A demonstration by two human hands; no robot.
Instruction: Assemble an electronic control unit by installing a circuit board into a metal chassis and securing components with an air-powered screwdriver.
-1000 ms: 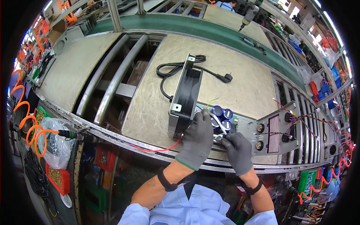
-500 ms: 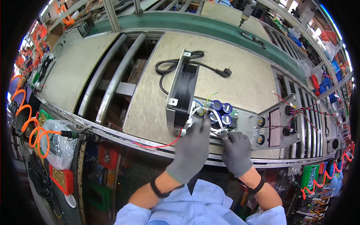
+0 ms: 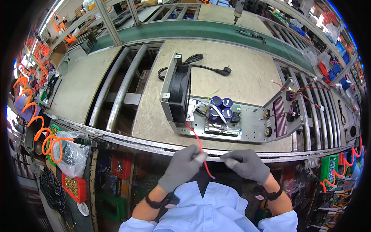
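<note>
My left hand (image 3: pixel 185 167), in a grey glove, pinches a red wire (image 3: pixel 197 137) below the bench's front edge. The wire runs up to the fan end of a grey metal chassis (image 3: pixel 252 125), and its tip hangs past my fingers. To the right, my right hand (image 3: pixel 248 166), gloved too, has thumb and fingers drawn together; anything between them is too small to make out. On the chassis, a black fan (image 3: pixel 181 94) stands upright at the left. Beside it is a circuit board with blue capacitors (image 3: pixel 227 113) and a white cable (image 3: pixel 218 110) across them.
A black power cord (image 3: pixel 208 68) with a plug lies behind the chassis on the wooden board (image 3: pixel 247 83). Metal rollers (image 3: pixel 126 87) flank the board. A green belt (image 3: pixel 185 31) runs beyond. At lower left are a red screw bin (image 3: pixel 74 188) and a coiled orange hose (image 3: pixel 43 131).
Both hands have drawn back from the capacitors toward me, below the bench edge. The left now holds the red wire, pulled toward me. The white cable and board are uncovered.
</note>
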